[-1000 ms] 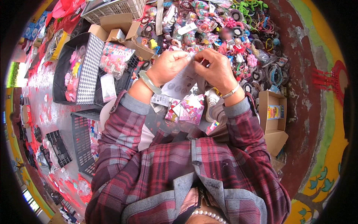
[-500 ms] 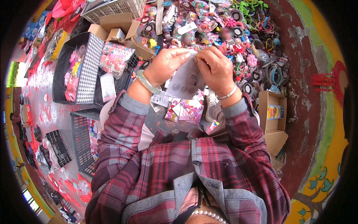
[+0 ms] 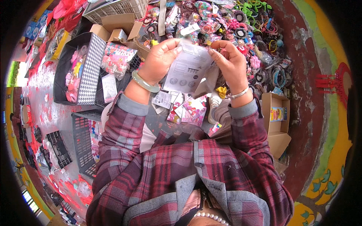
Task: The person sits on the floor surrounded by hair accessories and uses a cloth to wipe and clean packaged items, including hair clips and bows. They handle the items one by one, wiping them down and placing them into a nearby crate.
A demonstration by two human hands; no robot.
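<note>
A white printed sheet (image 3: 185, 71), with line drawings and round pictures on it, is stretched between my hands above the floor. My left hand (image 3: 160, 62) is closed, pinching its upper left corner between thumb and fingers. At the upper right corner, my right hand (image 3: 230, 64) is closed too, thumb against the sheet's edge. Crinkled clear plastic film (image 3: 209, 81) hangs along the right side of the sheet; whether the two are joined I cannot tell. Below lie pink-patterned cards with bows (image 3: 194, 111) and another printed card (image 3: 162, 100). A yellow ornament (image 3: 221, 92) shows beside my right wrist.
A large heap of hair accessories (image 3: 241, 30) spreads ahead. To the left stand a houndstooth-sided box (image 3: 90, 69), bagged pink items (image 3: 117, 56) and a dark plastic crate (image 3: 83, 145). An open cardboard box (image 3: 277, 113) stands at right, near the painted wall (image 3: 332, 56).
My hands have moved apart, the left one leftward and the right one rightward. The sheet now faces up more fully, and the yellow ornament has come into view near my right wrist.
</note>
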